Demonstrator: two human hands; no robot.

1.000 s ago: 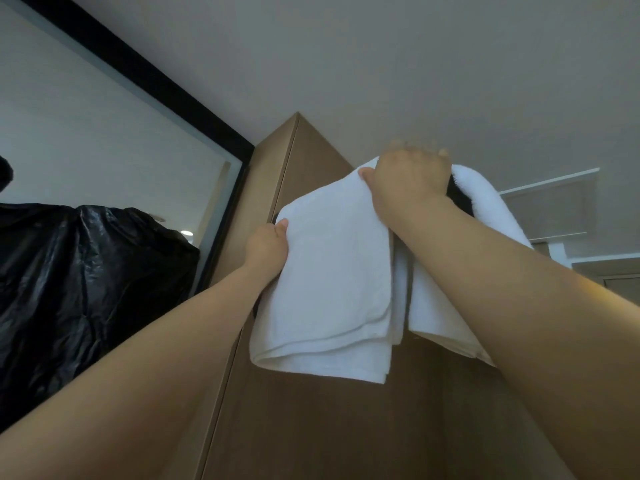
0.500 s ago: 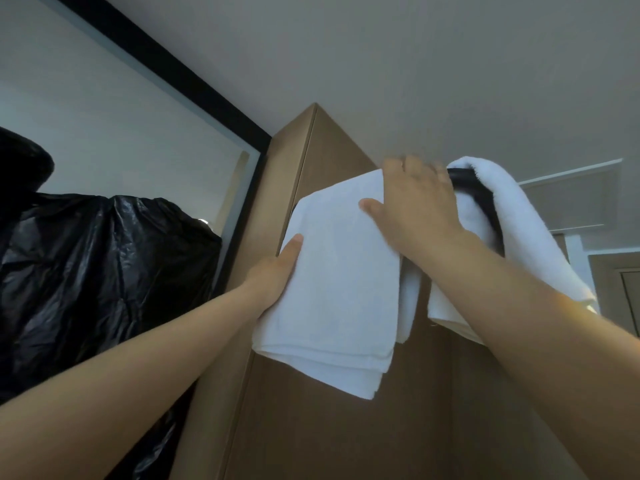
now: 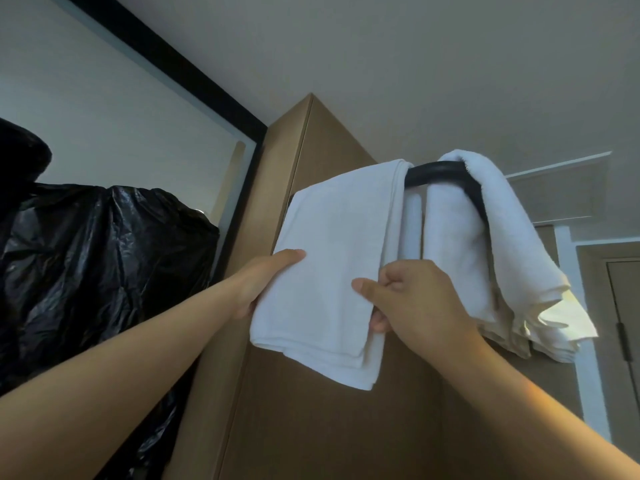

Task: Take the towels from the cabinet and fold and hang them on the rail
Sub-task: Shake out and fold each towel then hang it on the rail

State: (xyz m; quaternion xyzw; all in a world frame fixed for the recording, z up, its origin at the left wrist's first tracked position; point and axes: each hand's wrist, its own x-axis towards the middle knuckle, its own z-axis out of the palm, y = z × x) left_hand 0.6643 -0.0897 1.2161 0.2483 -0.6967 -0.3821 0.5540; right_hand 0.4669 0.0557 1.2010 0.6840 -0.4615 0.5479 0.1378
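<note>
A folded white towel (image 3: 332, 244) hangs over a curved black rail (image 3: 434, 171) fixed high on a tall wooden cabinet (image 3: 301, 410). My left hand (image 3: 266, 282) holds the towel's left edge, thumb on the front. My right hand (image 3: 412, 299) pinches its right edge about halfway down, thumb in front and fingers curled behind. A second white towel (image 3: 502, 244) is draped over the rail's right bend, its ends hanging loose and uneven.
A shiny black plastic sheet (image 3: 97, 271) covers something at the left, below a black-framed mirror or panel (image 3: 114, 112). A door (image 3: 620, 306) and its white frame stand at the far right. The ceiling is close above.
Both hands slid down the hung towel from the rail to its middle. My right hand left the top and now pinches the right edge. The rail has come into view.
</note>
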